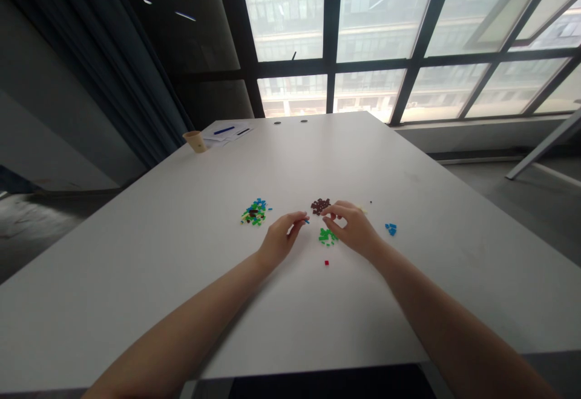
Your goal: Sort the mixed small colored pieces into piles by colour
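Observation:
Thumb and fingertips of my left hand (279,238) pinch a small blue building brick (307,221) above the white table (218,302). Close by on the right, my right hand (351,226) curls its thumb and index finger together at the edge of the dark brown brick pile (320,206); whatever lies between those fingertips is too small to make out. Beneath the right hand is a green brick group (327,237), partly covered by it. One red brick (327,263) lies nearer to me. A few cream pieces (362,209) show behind the right hand.
A mixed pile of bricks (255,212) sits left of my hands. Several blue bricks (391,229) lie to the right, with a tiny dark piece (371,202) beyond. At the far left stand a paper cup (195,141) and papers (227,135) with a blue pen (224,130).

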The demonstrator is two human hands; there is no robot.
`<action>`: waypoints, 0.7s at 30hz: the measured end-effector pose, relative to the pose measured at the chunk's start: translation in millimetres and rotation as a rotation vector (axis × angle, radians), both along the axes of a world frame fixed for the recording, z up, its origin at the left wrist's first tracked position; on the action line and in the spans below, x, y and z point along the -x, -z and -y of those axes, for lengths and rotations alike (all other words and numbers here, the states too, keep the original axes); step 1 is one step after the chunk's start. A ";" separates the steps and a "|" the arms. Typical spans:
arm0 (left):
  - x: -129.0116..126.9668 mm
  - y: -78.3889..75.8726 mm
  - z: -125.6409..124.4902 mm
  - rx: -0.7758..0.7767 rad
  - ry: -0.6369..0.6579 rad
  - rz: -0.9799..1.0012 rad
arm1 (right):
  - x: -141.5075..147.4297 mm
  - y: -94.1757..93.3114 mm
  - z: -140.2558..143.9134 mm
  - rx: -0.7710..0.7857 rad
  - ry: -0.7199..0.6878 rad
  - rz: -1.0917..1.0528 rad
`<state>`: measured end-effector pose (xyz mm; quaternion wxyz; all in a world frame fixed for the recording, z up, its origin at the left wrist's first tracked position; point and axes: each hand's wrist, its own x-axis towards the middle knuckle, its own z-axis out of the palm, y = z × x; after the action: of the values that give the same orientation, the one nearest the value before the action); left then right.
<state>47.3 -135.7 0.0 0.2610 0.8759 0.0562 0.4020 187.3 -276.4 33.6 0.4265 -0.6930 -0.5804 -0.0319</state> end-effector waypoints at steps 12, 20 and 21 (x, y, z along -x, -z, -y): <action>3.6 -1.0 5.8 0.017 0.054 0.087 | 5.2 -2.1 0.4 -0.091 -0.109 0.082; 2.4 8.2 8.8 0.334 0.086 0.032 | 14.5 -0.4 -3.3 -0.085 -0.125 0.140; 1.8 8.3 9.0 0.368 0.090 0.022 | 15.8 0.4 -4.2 -0.073 -0.115 0.147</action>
<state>45.5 -144.7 -8.3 0.4353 0.8103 0.0867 0.3826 171.5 -272.2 33.2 0.4090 -0.6382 -0.6474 -0.0794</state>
